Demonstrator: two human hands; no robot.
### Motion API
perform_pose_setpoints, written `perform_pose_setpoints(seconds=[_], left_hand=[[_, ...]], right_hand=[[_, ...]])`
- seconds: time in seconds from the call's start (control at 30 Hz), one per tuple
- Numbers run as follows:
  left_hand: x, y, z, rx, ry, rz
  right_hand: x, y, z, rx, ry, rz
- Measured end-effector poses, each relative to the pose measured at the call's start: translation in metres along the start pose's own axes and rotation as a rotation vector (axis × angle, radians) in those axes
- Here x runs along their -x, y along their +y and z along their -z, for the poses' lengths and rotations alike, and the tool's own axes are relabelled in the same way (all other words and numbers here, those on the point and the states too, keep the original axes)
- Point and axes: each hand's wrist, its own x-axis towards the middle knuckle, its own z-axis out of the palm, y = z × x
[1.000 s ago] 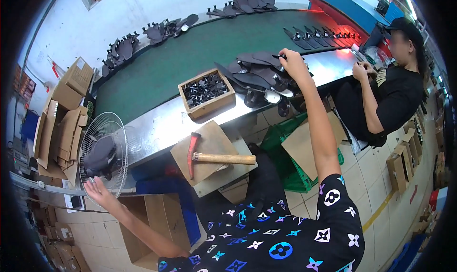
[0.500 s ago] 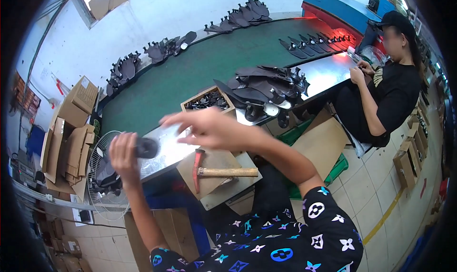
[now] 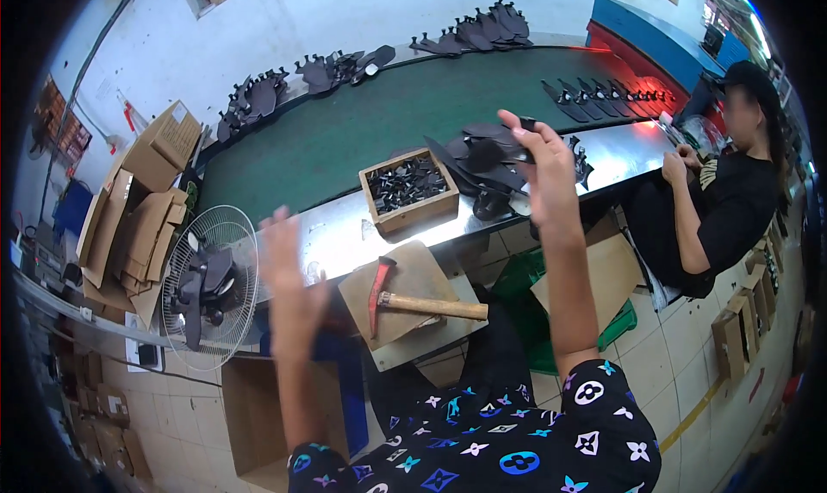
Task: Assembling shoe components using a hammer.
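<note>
My left hand (image 3: 291, 265) is raised over the near edge of the metal bench, blurred, with fingers apart and nothing in it. Farther right, my right hand (image 3: 551, 170) is up at a pile of dark shoe soles (image 3: 465, 170). Its index finger stretches out and the others curl around a dark sole (image 3: 528, 124), mostly hidden against the pile. Between my hands stands a wooden box (image 3: 422, 215) of small black parts. A hammer (image 3: 431, 306) with a red head and wooden handle lies on a brown board (image 3: 357, 288) in front of me.
More dark soles (image 3: 207, 277) lie at the wire fan cage (image 3: 178, 321) on the left. Behind the bench runs a green conveyor (image 3: 319, 161) with soles along its far side. A co-worker (image 3: 732, 200) sits at right. Cardboard boxes (image 3: 159, 152) and a green crate (image 3: 616, 321) flank the bench.
The dark sole has left my left hand, which is now open. My right hand has moved right and up to the pile. The whole view has shifted slightly.
</note>
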Motion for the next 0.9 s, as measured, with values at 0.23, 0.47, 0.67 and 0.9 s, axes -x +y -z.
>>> perform_pose_setpoints(seconds=[0.23, 0.47, 0.67, 0.9], left_hand=[[-0.007, 0.063, -0.012, 0.214, 0.713, -0.167], [0.029, 0.052, -0.003, 0.914, 0.387, 0.461], [0.072, 0.066, -0.043, 1.358, 0.015, 0.719], [0.049, 0.08, -0.082, -0.071, 0.03, 0.326]], right_hand=[[0.118, 0.019, -0.061, 0.048, -0.818, -0.258], [0.161, 0.137, 0.016, 1.424, -0.451, 0.36], [0.204, 0.127, 0.102, 1.23, -0.279, 0.04], [0.277, 0.088, 0.154, 0.929, 0.057, -0.327]])
